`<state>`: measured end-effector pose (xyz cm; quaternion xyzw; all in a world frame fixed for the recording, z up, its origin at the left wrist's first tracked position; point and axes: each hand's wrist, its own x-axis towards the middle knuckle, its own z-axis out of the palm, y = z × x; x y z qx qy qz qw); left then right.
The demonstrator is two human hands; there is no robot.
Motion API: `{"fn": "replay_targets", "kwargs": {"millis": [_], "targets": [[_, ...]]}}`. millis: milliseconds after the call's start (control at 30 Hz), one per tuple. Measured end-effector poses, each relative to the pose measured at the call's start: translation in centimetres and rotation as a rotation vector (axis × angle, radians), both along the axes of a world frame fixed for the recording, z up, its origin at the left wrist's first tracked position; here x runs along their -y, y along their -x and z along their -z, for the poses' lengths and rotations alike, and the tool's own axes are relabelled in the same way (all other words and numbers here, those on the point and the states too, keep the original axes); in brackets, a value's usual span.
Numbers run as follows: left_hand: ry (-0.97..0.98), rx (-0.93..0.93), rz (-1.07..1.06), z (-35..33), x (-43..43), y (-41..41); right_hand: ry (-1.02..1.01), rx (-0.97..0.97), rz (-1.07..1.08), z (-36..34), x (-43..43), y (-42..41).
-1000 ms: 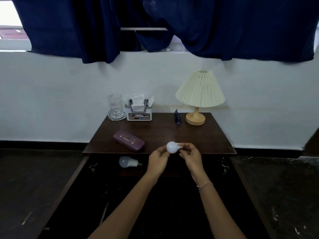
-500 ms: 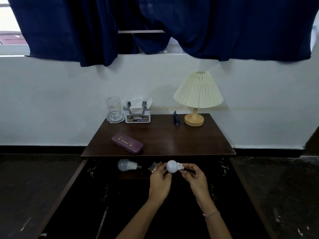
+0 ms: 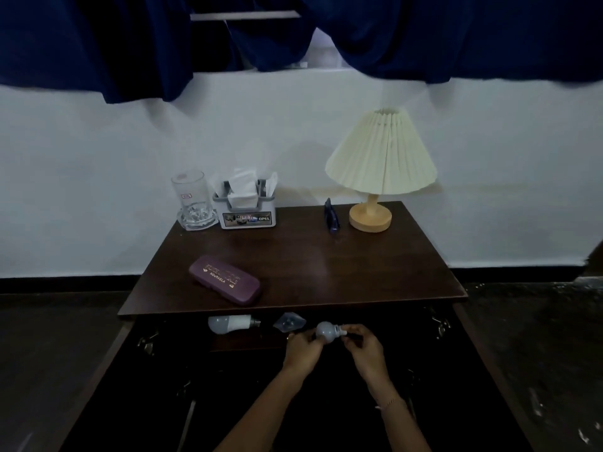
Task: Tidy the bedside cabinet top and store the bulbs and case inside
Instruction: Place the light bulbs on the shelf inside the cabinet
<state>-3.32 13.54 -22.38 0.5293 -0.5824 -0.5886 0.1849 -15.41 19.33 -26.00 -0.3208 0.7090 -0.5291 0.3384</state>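
Observation:
A white bulb (image 3: 326,332) is held sideways between both hands, just below the front edge of the dark wooden cabinet top (image 3: 310,256). My left hand (image 3: 301,350) cups its globe and my right hand (image 3: 363,349) pinches its cap. Inside the open cabinet a second white bulb (image 3: 230,323) lies on a shelf to the left, with a small clear object (image 3: 288,322) beside it. A purple case (image 3: 225,283) lies shut on the top's front left.
At the back of the top stand a glass mug (image 3: 194,202), a tissue holder (image 3: 246,203), a small dark blue object (image 3: 331,215) and a lamp (image 3: 380,164) with a pleated cream shade. Both cabinet doors hang open at the sides. Blue curtains hang above.
Both hands have carried the bulb down from above the top's front edge to the level of the open cabinet's shelf. The clear object on the shelf has come into sight.

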Motion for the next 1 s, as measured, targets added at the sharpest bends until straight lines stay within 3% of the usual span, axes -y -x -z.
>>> {"fn": "replay_targets", "kwargs": {"millis": [133,400,533,700,833,1000], "targets": [[-0.168,0.051,-0.049,0.9,2.6,1.7,-0.05,-0.015,-0.017,0.9,1.4,0.7],[-0.251,0.067,-0.052,1.2,5.2,2.7,-0.125,0.003,0.0,1.1,3.8,1.5],[-0.266,-0.085,-0.06,1.4,5.1,2.3,-0.183,-0.038,0.026,0.9,4.7,1.6],[-0.114,-0.048,-0.036,0.4,3.8,1.0,-0.178,-0.094,0.056,0.1,3.3,0.8],[0.0,-0.153,0.019,-0.7,1.4,-2.2,-0.191,-0.216,0.198,-1.0,0.3,-1.6],[0.173,-0.246,-0.12,-1.8,-1.8,-8.0,-0.152,-0.288,0.325,-3.7,-2.4,-5.8]]}}
